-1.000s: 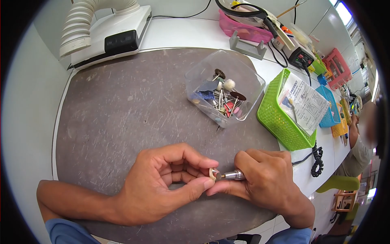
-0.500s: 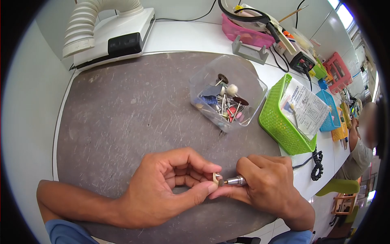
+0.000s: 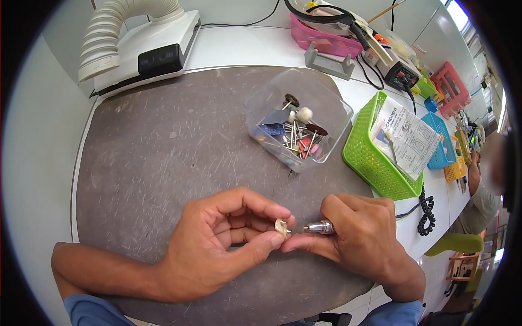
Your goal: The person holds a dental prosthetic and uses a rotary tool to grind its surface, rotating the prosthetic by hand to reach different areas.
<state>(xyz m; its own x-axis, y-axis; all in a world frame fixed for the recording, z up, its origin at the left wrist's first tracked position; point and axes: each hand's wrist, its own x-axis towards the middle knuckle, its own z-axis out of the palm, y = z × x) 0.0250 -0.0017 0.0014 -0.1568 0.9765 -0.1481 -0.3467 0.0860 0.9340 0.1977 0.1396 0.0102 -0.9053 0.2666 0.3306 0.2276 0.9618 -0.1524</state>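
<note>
Between the thumb and fingertips of my left hand [image 3: 220,247] is a small cream-coloured dental piece [image 3: 280,227] with shiny metal bits on it. My right hand [image 3: 361,233] wraps round a silver rotary handpiece [image 3: 322,227], its nose pointing left at the dental piece. A small dark grinding tip shows at the end of the handpiece, a short gap away from the piece. The right thumb stretches beneath the handpiece toward the left fingertips. Both hands are close over the brown scratched work mat [image 3: 163,152].
Ahead, a clear plastic tub [image 3: 261,106] holds several burs and polishing wheels. Right of it stands a green basket [image 3: 367,157] with a printed packet [image 3: 408,138]. A white box with a hose [image 3: 103,49] sits back left. Another person [image 3: 478,206] is at far right.
The handpiece tip was right at the dental piece and now stands apart from it. My left hand has shifted slightly left, and the piece has turned in its fingers.
</note>
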